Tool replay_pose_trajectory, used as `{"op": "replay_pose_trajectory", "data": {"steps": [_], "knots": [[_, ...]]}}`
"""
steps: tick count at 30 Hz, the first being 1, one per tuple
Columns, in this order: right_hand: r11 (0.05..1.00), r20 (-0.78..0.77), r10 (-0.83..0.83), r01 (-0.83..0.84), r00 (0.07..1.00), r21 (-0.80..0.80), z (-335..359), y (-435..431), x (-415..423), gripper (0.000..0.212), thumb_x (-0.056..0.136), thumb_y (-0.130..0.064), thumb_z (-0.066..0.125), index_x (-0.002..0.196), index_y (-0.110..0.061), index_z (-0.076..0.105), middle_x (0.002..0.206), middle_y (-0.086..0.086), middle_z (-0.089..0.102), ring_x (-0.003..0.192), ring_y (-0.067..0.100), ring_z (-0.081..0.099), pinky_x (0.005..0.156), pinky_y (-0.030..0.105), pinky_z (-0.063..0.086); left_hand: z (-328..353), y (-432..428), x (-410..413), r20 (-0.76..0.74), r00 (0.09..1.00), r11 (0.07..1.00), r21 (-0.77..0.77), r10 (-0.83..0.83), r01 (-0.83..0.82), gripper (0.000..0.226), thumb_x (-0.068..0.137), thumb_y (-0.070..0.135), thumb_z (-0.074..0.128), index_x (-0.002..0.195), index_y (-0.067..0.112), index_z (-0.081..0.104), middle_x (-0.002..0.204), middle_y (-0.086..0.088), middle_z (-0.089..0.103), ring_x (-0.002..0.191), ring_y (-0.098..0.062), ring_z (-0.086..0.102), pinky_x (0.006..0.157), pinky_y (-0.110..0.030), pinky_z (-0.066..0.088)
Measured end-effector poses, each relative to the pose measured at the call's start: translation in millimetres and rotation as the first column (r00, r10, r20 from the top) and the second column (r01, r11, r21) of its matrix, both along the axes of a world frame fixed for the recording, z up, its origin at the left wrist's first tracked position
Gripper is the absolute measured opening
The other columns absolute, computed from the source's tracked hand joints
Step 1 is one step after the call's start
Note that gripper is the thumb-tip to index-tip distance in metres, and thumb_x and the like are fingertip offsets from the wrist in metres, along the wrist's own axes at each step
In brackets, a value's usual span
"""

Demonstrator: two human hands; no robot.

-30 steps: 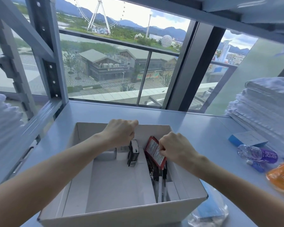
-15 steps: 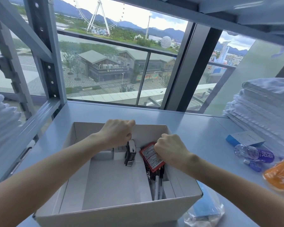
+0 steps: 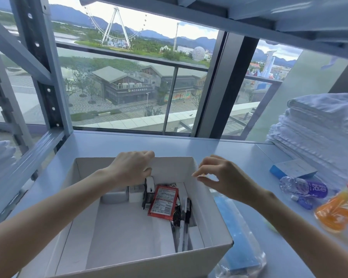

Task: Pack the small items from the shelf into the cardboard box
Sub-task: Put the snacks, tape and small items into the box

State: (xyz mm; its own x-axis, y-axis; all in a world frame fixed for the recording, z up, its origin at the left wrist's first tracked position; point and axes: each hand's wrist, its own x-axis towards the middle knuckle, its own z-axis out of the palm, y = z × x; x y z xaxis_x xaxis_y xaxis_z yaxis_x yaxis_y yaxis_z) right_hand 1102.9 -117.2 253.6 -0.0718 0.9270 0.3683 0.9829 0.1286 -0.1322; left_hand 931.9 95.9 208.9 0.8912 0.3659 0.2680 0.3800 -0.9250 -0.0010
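The cardboard box [image 3: 209,209] stands open on the shelf [image 3: 239,155] in front of me. Inside lie a red snack packet [image 3: 163,201], several pens [image 3: 184,227], small white boxes [image 3: 136,192] and an upright black-and-white item [image 3: 149,190]. My left hand [image 3: 131,167] reaches in at the back of the box, its curled fingers at the top of the black-and-white item. Above the box's right wall hovers my right hand [image 3: 219,177], fingers loose and holding nothing, a little above the red packet.
Right of the box lie a plastic bag with a blue pack [image 3: 241,247], a blue-and-white carton [image 3: 292,169], a purple-labelled water bottle [image 3: 303,187] and an orange bottle [image 3: 340,209]. Folded white towels [image 3: 319,133] are stacked at far right. A shelf upright [image 3: 42,77] stands at left.
My right hand has let go of the red packet, which now lies flat in the box, and has lifted up and to the right. The left hand stays at the black-and-white item.
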Motion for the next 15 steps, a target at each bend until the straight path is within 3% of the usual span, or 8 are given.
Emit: {"op": "replay_pose_trajectory", "data": {"steps": [4, 7, 9, 12, 15], "knots": [[0.987, -0.107, -0.144, 0.15, 0.984, 0.055, -14.6, -5.5, 42.3, 0.008, 0.081, -0.007, 0.068, 0.088, -0.011, 0.072, 0.084, 0.001, 0.065, 0.069, 0.008, 0.058, 0.066, 0.025, 0.053, 3.6, -8.4, 10.2, -0.023, 0.999, 1.0, -0.015, -0.028, 0.027, 0.03, 0.093, 0.033, 0.043, 0.116, 0.014, 0.044, 0.107, -0.001, 0.063, 0.081, -0.024, 0.061, 0.059, -0.031, 0.042], [0.948, -0.105, -0.307, 0.294, 0.946, -0.125, -39.1, 1.7, 76.6, 0.012, 0.085, -0.012, 0.064, 0.096, -0.011, 0.07, 0.096, 0.004, 0.065, 0.079, 0.013, 0.06, 0.077, 0.036, 0.053, 7.4, -18.7, 23.6, -0.047, 0.998, 0.999, -0.023, -0.035, 0.034, 0.032, 0.095, 0.035, 0.041, 0.118, 0.013, 0.043, 0.107, -0.003, 0.063, 0.082, -0.024, 0.061, 0.063, -0.033, 0.046], [0.893, -0.064, -0.378, 0.346, 0.923, -0.286, -54.4, 10.2, 96.8, 0.02, 0.086, -0.016, 0.063, 0.105, -0.012, 0.067, 0.109, 0.006, 0.063, 0.093, 0.017, 0.059, 0.086, 0.034, 0.048, 9.1, -25.9, 34.4, -0.057, 0.997, 0.998, -0.042, -0.049, 0.047, 0.033, 0.095, 0.036, 0.041, 0.119, 0.013, 0.042, 0.108, -0.004, 0.063, 0.084, -0.024, 0.061, 0.066, -0.035, 0.048], [0.847, -0.065, -0.382, 0.321, 0.922, -0.424, -69.6, 27.5, 112.9, 0.029, 0.084, -0.019, 0.064, 0.113, -0.011, 0.062, 0.12, 0.008, 0.059, 0.108, 0.022, 0.054, 0.093, 0.028, 0.039, 8.7, -31.3, 43.0, -0.061, 0.997, 0.996, -0.077, -0.056, 0.051, 0.037, 0.095, 0.037, 0.042, 0.124, 0.015, 0.04, 0.115, -0.004, 0.061, 0.092, -0.025, 0.06, 0.075, -0.037, 0.05], [0.832, -0.103, -0.331, 0.239, 0.938, -0.5, -80.5, 45.6, 117.5, 0.037, 0.081, -0.02, 0.069, 0.115, -0.01, 0.06, 0.12, 0.009, 0.058, 0.112, 0.022, 0.052, 0.097, 0.031, 0.038, 4.4, -28.9, 38.1, -0.025, 0.997, 0.995, -0.071, -0.069, 0.067, 0.046, 0.093, 0.039, 0.046, 0.134, 0.02, 0.036, 0.131, 0.002, 0.054, 0.111, -0.02, 0.056, 0.092, -0.033, 0.041]]}}
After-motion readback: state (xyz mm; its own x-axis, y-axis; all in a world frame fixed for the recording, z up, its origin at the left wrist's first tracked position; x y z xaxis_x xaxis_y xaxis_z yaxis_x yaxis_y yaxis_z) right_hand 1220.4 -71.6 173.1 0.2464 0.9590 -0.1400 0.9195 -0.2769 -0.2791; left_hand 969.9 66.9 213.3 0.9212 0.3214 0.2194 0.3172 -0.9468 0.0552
